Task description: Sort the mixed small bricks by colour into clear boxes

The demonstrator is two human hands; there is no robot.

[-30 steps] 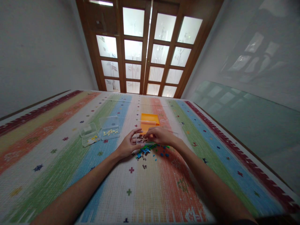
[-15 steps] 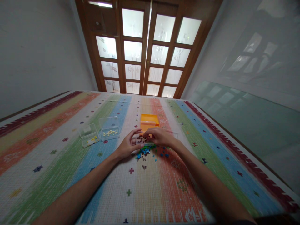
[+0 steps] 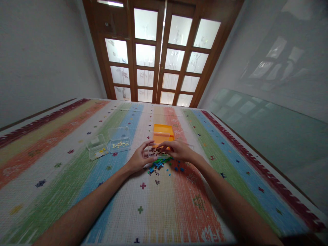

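Note:
My left hand (image 3: pixel 138 158) grips the left side of a clear plastic box (image 3: pixel 158 156) that holds small dark brown pieces (image 3: pixel 155 150). Over the box's right side is my right hand (image 3: pixel 175 150), its fingers bent down toward the pieces; whether a piece is between the fingertips is too small to tell. Blue and green pieces (image 3: pixel 158 165) lie in a pile just in front of the box, with a few brown ones (image 3: pixel 157 182) nearer to me. Behind the box lies an orange tray (image 3: pixel 163 129).
To the left stand two open clear boxes, one with pale yellow pieces (image 3: pixel 120 145), the other with yellow pieces (image 3: pixel 101 151). Loose blue pieces (image 3: pixel 181 169) lie below my right hand. A striped cloth (image 3: pixel 164 212) covers the table.
My right hand has shifted slightly to the right over the box, and more of the brown pieces shows. My left hand stays at the box's left side.

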